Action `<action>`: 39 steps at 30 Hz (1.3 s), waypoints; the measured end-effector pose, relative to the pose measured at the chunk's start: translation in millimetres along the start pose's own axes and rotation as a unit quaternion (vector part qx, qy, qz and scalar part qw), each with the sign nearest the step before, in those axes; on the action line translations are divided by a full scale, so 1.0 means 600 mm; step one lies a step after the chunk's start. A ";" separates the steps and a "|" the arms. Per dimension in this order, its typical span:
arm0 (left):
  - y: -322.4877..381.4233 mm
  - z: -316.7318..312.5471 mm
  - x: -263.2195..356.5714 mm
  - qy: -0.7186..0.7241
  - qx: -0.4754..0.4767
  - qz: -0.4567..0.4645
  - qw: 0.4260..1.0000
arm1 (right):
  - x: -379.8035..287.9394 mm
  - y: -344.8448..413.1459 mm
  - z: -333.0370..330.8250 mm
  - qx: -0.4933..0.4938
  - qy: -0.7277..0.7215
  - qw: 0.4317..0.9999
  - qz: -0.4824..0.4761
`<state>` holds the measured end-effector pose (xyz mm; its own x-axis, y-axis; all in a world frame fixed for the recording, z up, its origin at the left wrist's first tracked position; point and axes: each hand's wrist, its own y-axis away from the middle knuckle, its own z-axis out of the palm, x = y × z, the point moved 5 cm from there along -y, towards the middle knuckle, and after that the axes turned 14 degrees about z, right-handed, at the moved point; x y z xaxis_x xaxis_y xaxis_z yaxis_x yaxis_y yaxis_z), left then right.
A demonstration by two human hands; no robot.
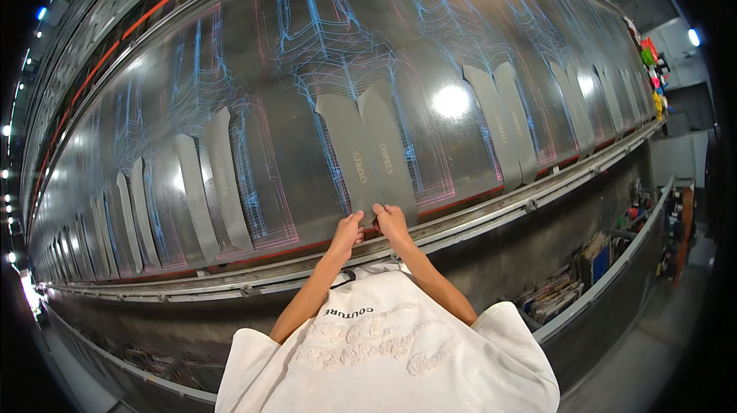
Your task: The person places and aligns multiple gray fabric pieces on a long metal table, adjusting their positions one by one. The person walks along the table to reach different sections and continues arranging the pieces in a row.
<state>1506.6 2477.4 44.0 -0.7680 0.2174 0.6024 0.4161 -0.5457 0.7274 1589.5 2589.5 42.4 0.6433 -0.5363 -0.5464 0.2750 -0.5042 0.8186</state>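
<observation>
In front of me, a pair of grey fabric panels lies lengthwise on a long, dark, glossy table. Pale lettering is printed on both the left panel and the right panel. My left hand pinches the near end of the left panel, thumb on top and fingers curled. Close beside it, my right hand grips fabric at the same near edge, where the two panels meet. The hands partly hide that edge, and which panel the right fingers hold is hard to tell.
Similar panel pairs run along the table both ways. Blue and pink guide lines mark its surface. A metal rail follows the near edge. Below it stands a shelf with stacked items. Coloured objects sit at the far right end.
</observation>
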 end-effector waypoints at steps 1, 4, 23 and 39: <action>0.007 0.007 0.017 0.013 0.007 0.021 1.000 | -0.031 0.016 0.001 0.007 0.021 0.999 -0.033; 0.050 0.037 0.090 0.022 0.028 0.098 0.994 | -0.097 0.081 0.005 -0.039 -0.078 0.996 -0.018; 0.089 0.064 0.291 -0.265 0.053 0.351 0.897 | -0.245 0.137 0.041 -0.080 -0.021 0.989 -0.125; 0.036 -0.107 -0.022 -0.332 0.130 0.240 0.903 | 0.104 -0.036 -0.106 0.300 0.164 0.933 -0.110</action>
<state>1494.4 2410.8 30.4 -0.0434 0.4899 0.8707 0.7897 -0.5170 0.3302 1669.1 2610.2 2.2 0.8295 -0.1898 -0.5252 0.0390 -0.9185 0.3935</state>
